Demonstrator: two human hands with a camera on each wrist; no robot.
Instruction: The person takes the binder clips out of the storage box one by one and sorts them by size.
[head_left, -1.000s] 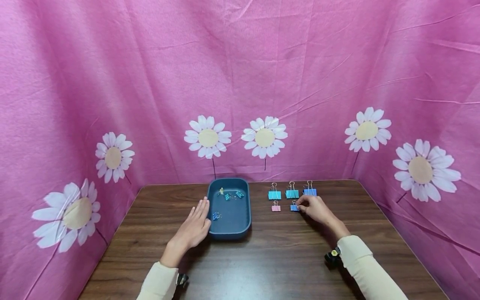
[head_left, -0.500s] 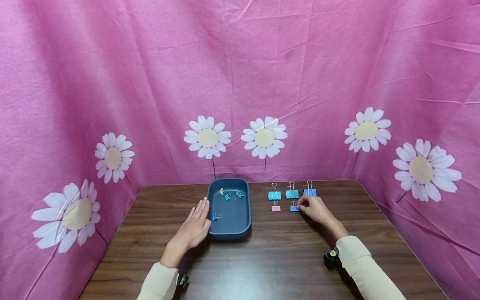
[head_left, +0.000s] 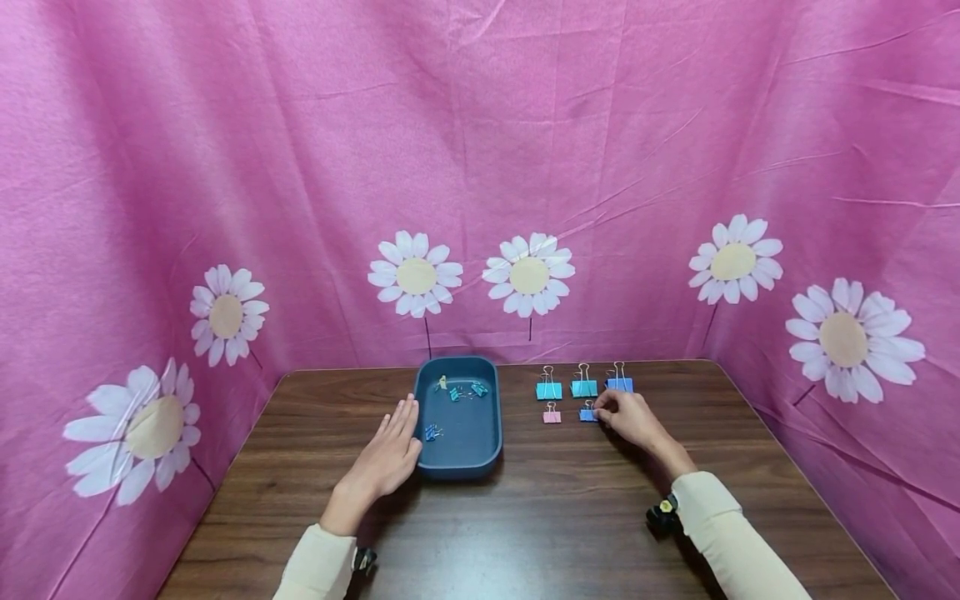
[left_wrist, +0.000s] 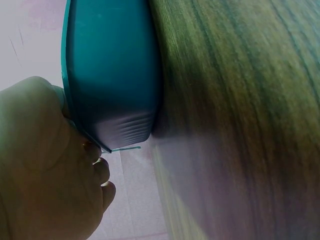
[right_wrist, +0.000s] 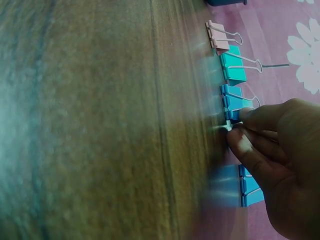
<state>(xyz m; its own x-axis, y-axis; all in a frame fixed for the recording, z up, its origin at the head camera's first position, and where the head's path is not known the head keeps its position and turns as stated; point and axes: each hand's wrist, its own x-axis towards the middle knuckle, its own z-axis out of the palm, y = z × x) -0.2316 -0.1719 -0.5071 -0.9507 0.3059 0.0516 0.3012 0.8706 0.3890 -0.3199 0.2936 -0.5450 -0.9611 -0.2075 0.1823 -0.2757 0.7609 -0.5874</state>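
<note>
A long, deep tray of dark blue-grey plastic with rounded corners (head_left: 465,450) sits on a brown wood-grain counter (head_left: 480,542). The left hand (head_left: 386,460) lies along the tray's left side, its fingers straight, close together and touching the rim; it grips nothing. Inside the tray are little metal binder clips: a yellow one (head_left: 442,382) near the far left, two teal ones by the far half, and a dark-blue one (head_left: 432,432) near the left wall.

To the right of the tray, more binder clips stand on the counter in two rows, with silver wire handles pointing up. The back row holds two large teal clips, the left one (head_left: 549,391) and the middle one (head_left: 584,388), then a large blue clip (head_left: 619,384) at the right end. In front stand a small pink clip (head_left: 552,417) and a small blue clip (head_left: 588,416), apart from each other.

The right hand (head_left: 632,419) has its fingers bent, thumb and forefinger pinching the small blue clip at its right edge, just in front of the large blue clip. Pink cloth printed with white daisies (head_left: 480,125) hangs behind the counter and at both sides.
</note>
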